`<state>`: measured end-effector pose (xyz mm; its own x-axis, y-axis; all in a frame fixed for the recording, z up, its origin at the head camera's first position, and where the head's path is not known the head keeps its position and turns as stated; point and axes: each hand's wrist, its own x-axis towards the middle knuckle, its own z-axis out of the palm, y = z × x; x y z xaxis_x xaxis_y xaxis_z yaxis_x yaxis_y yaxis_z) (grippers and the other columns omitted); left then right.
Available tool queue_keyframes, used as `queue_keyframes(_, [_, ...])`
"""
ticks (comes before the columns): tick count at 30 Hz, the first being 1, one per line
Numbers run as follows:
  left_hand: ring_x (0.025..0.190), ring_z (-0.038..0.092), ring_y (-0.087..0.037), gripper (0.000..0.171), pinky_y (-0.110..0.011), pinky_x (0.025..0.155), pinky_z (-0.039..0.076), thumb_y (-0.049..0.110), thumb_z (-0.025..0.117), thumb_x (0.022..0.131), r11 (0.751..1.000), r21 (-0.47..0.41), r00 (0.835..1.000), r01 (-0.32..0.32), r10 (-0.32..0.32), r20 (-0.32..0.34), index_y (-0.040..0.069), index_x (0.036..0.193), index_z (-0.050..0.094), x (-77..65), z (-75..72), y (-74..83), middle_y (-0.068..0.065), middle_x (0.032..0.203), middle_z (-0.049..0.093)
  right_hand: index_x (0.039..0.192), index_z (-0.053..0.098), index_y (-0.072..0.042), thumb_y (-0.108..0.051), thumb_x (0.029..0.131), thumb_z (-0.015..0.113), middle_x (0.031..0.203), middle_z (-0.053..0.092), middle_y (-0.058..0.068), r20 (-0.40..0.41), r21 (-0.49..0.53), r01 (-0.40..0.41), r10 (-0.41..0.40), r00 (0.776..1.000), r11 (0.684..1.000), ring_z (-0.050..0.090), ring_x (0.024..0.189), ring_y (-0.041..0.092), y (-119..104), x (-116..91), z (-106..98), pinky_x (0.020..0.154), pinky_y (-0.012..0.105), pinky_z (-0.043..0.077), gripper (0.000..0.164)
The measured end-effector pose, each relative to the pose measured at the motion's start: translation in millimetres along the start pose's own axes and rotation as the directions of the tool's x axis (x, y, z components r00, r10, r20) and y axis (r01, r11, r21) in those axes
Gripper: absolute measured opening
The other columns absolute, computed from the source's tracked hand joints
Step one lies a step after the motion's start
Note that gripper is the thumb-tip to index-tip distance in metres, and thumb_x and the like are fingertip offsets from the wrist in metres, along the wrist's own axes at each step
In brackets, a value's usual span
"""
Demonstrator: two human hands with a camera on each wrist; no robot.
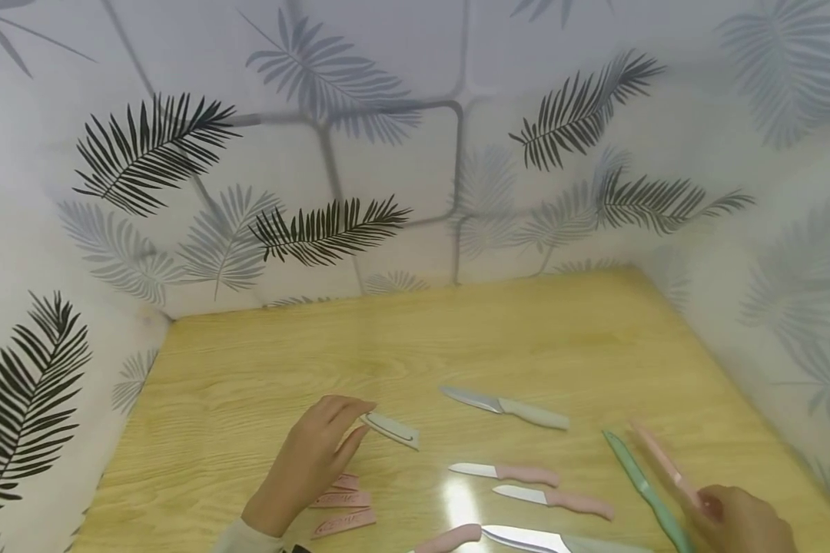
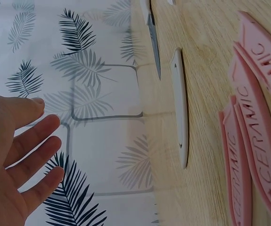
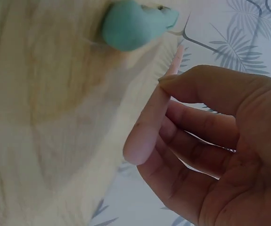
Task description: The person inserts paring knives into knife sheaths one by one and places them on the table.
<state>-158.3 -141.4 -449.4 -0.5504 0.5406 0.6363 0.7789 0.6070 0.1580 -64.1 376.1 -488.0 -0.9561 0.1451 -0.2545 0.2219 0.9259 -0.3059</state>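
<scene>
One pale sheath [image 1: 393, 431] lies by the relaxed left grip [image 1: 318, 445]; the right grip [image 1: 742, 521] pinches a knife [image 3: 147, 127] in a pink sheath [image 1: 653, 449].

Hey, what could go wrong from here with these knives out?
The left hand might get nicked reaching across: the pale-handled knife lies unsheathed, tip pointing its way. The pink knife, pinched by its handle in the right hand, could slip and knock the green knife beside it.

Leaf-print backdrop [image 1: 401, 173], wood-grain tabletop [image 1: 387, 346], bright reflection [image 1: 459, 501]
</scene>
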Motion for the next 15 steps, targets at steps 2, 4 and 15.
queue_keyframes(2, [0.097, 0.062, -0.019, 0.037, -0.032, 0.081, 0.057, 0.008, 0.075, 0.08, 1.0, 0.0, 1.0, -0.005, 0.005, -0.002, 0.005, 0.115, 0.063, 0.1, -0.3, 0.5, -0.004, 0.107, 0.065, 0.103, 0.062, 0.012, -0.017, 0.079, 0.074, 0.095, 0.066, 0.029, 0.009, 0.007, -0.015, 0.015, 1.0, 1.0, 0.064, 0.082, 0.045, 1.4, 2.0, 4.5, 0.068, 0.056, 0.053, 0.04])
queue_keyframes(4, [0.097, 0.062, -0.019, 0.043, -0.032, 0.081, 0.057, 0.003, 0.078, 0.075, 1.0, -0.001, 1.0, 0.0, 0.0, 0.001, 0.005, 0.115, 0.063, -0.3, -0.4, 0.5, -0.004, 0.107, 0.065, 0.103, 0.062, 0.012, -0.018, 0.079, 0.073, 0.095, 0.067, 0.027, 0.019, 0.019, -0.029, 0.028, 0.999, 0.999, 0.064, 0.082, 0.043, 2.6, 3.8, 8.6, 0.069, 0.056, 0.052, 0.04])
queue_keyframes(15, [0.096, 0.062, -0.02, 0.035, -0.034, 0.081, 0.057, 0.007, 0.074, 0.078, 1.0, 0.008, 0.999, -0.014, 0.013, 0.036, 0.004, 0.111, 0.064, -6.7, 0.7, -0.5, -0.005, 0.105, 0.066, 0.097, 0.063, 0.012, -0.015, 0.083, 0.069, 0.085, 0.068, 0.021, -0.006, 0.022, -0.003, 0.003, 1.0, 1.0, 0.065, 0.075, 0.038, -4.7, 8.0, 14.7, 0.065, 0.053, 0.054, 0.031])
